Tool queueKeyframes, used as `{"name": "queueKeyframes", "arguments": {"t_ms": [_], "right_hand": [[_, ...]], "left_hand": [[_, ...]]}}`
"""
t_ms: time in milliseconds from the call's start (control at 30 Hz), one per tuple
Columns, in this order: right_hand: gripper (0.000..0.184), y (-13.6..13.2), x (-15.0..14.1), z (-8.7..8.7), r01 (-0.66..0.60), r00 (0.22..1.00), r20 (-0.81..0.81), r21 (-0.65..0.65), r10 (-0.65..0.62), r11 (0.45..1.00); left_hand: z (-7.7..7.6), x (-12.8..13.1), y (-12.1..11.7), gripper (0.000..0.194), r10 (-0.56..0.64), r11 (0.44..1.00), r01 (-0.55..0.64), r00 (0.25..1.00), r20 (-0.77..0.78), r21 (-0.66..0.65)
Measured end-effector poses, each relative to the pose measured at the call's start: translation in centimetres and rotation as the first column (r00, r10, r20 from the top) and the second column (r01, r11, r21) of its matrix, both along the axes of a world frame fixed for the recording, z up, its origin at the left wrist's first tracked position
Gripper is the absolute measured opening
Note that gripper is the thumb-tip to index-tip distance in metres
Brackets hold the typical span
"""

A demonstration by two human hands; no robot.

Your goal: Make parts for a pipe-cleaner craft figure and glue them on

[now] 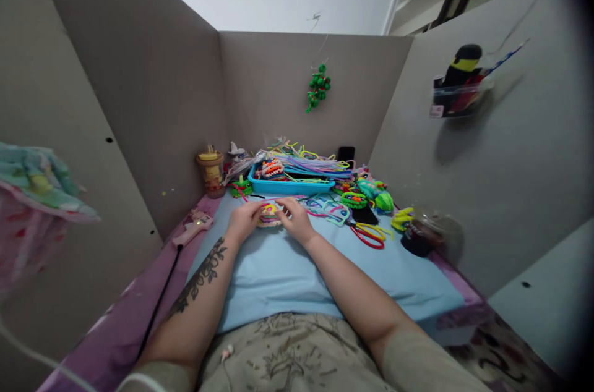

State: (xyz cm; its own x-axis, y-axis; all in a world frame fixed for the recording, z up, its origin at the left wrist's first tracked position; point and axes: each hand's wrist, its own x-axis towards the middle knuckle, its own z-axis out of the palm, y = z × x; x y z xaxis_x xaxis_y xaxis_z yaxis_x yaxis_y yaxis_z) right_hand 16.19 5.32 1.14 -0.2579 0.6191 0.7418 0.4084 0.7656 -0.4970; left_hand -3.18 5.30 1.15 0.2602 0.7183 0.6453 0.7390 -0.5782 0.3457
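A small striped pipe-cleaner figure [270,217], with a yellow and pink part on top, lies between my hands on the light blue cloth [278,274]. My left hand [244,221] pinches it from the left side with thumb and fingers. On the right, my right hand [297,220] has its fingers curled against the figure's edge. A pink pipe cleaner [271,200] runs behind the fingertips. What exactly each fingertip grips is too small to see.
Behind my hands stands a blue tray [292,187] heaped with pipe cleaners. A pink glue gun [192,228] lies left. Right are red-handled scissors [369,237], loose pipe cleaners [329,209], a phone [365,215] and a dark cup [420,237]. Grey panels [278,83] enclose the table.
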Motion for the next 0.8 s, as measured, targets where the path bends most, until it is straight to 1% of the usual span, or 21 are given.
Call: {"name": "queueKeyframes", "arguments": {"t_ms": [100, 167, 233, 333, 467, 633, 733, 800], "right_hand": [[0.025, -0.4, -0.6, 0.0, 0.044, 0.989, 0.134, 0.119, -0.06, 0.992], [0.022, -0.3, -0.7, -0.2, 0.092, 0.968, 0.219, 0.156, -0.125, 0.983], [0.018, 0.0, -0.6, -0.4, 0.143, 0.943, 0.274, 0.172, -0.187, 0.975], [0.017, 0.2, -0.3, -0.4, 0.195, 0.917, 0.314, 0.179, -0.244, 0.964], [0.015, 0.1, -0.2, -0.1, 0.262, 0.88, 0.357, 0.185, -0.313, 0.947], [0.014, 0.0, -0.6, 0.0, 0.276, 0.831, 0.444, 0.191, -0.334, 0.942], [0.013, 0.0, -0.7, 0.0, 0.299, 0.829, 0.441, 0.172, -0.345, 0.939], [0.012, 0.2, -0.7, -0.1, 0.3, 0.851, 0.405, 0.147, -0.334, 0.943]], "left_hand": [[0.2, 0.7, -0.6, 0.029, 0.042, 0.999, -0.037, 0.983, -0.179, 0.034], [0.3, 1.0, -0.8, 0.029, 0.048, 0.998, -0.036, 0.967, -0.25, 0.051], [0.5, 1.3, -1.0, 0.029, 0.041, 0.997, -0.022, 0.957, -0.286, 0.069], [0.8, 1.3, -1.2, 0.029, 0.043, 0.993, -0.011, 0.958, -0.285, 0.115], [1.0, 1.3, -1.5, 0.025, 0.08, 0.982, -0.032, 0.962, -0.261, 0.185], [1.1, 1.4, -1.9, 0.024, 0.09, 0.969, -0.033, 0.969, -0.229, 0.244], [1.2, 1.5, -2.0, 0.024, 0.047, 0.968, 0.003, 0.98, -0.194, 0.25], [1.2, 1.4, -2.1, 0.024, 0.024, 0.968, 0.022, 0.984, -0.179, 0.249]]}}
